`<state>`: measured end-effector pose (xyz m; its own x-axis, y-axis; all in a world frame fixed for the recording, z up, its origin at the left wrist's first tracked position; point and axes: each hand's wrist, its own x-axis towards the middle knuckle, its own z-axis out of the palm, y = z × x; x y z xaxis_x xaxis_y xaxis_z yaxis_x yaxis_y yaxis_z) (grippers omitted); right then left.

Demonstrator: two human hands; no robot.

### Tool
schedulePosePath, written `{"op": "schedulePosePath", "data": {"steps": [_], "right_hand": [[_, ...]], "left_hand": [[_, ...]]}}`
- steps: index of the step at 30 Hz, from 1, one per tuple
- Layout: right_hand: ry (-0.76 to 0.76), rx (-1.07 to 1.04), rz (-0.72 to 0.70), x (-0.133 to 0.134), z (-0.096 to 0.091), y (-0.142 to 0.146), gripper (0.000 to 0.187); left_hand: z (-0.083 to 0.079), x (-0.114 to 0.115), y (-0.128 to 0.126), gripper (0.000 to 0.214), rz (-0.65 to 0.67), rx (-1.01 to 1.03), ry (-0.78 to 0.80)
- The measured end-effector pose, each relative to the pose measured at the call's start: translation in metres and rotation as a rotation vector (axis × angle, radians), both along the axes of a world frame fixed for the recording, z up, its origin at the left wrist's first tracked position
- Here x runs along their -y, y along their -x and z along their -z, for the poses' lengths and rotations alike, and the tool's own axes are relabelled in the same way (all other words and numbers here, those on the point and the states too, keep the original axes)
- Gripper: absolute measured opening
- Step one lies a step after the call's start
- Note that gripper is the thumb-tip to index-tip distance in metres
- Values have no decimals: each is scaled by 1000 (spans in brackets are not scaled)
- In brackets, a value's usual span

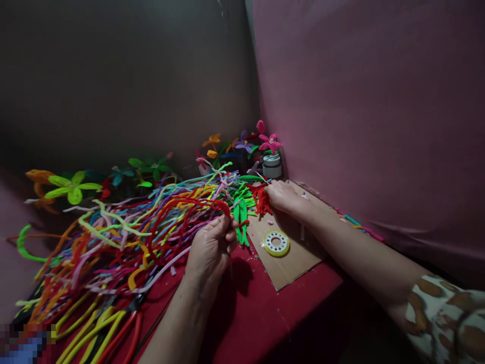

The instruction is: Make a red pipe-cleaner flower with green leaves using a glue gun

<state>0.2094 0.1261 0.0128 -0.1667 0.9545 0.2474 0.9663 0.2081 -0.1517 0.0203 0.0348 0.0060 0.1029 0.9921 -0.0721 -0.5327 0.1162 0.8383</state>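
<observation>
My left hand (212, 245) is closed in a pinch on a red pipe cleaner flower piece (223, 206), its curved fuzzy part standing above the fingertips. A thin stem hangs below that hand. My right hand (284, 196) reaches to the far part of a cardboard sheet (295, 263), its fingers curled down beside a small pile of red pipe cleaner pieces (262, 201). The back of this hand hides its fingertips and whatever they grip. Between the hands lie green leaf shapes (240, 217) made of pipe cleaner.
A large heap of coloured pipe cleaners (125, 227) covers the left of the red table (261, 308). Pliers with yellow handles (91, 328) lie in front. A tape roll (276, 243) sits on the cardboard. Finished flowers (71, 187) and a grey-white container (272, 166) stand behind.
</observation>
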Motion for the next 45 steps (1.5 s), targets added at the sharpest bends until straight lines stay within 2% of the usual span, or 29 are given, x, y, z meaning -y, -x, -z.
{"op": "schedulePosePath", "data": {"steps": [4, 6, 7, 10, 13, 16, 19, 24, 29, 33, 39, 42, 45], "right_hand": [[-63, 5, 2, 2, 3, -1, 21], [-161, -41, -38, 10, 4, -3, 22], [-252, -97, -84, 15, 4, -3, 22], [-624, -403, -351, 30, 7, -1, 16], [-781, -545, -503, 44, 10, 5, 13], [-819, -543, -533, 53, 13, 12, 12], [-835, -544, -569, 57, 16, 15, 14], [-804, -542, -574, 56, 23, 18, 13], [-772, -584, -604, 52, 30, 18, 13], [-742, -642, -559, 49, 31, 11, 19], [-757, -772, -308, 42, 22, -9, 23], [-742, -721, -163, 37, 17, -23, 23], [-555, -553, -9, 40, 16, -45, 26]], "left_hand": [[0, 0, 0, 21, 6, 8, 16], [1, 0, -2, 18, 0, -2, 33], [1, 1, -2, 16, -11, -4, 42], [2, 3, -6, 8, -20, 0, 48], [2, 7, -10, 8, 71, 7, 38], [2, 11, -12, 12, 189, 13, 40], [1, 15, -15, 17, 251, 15, 46], [-3, 16, -17, 15, 230, -22, 48], [-5, 15, -16, 15, 182, -18, 116], [-6, 12, -12, 18, 161, -17, 112], [-6, 10, -8, 18, 121, -83, 65], [-6, 10, -8, 19, 119, -123, 21], [-8, 8, -4, 19, 87, -155, -25]]}}
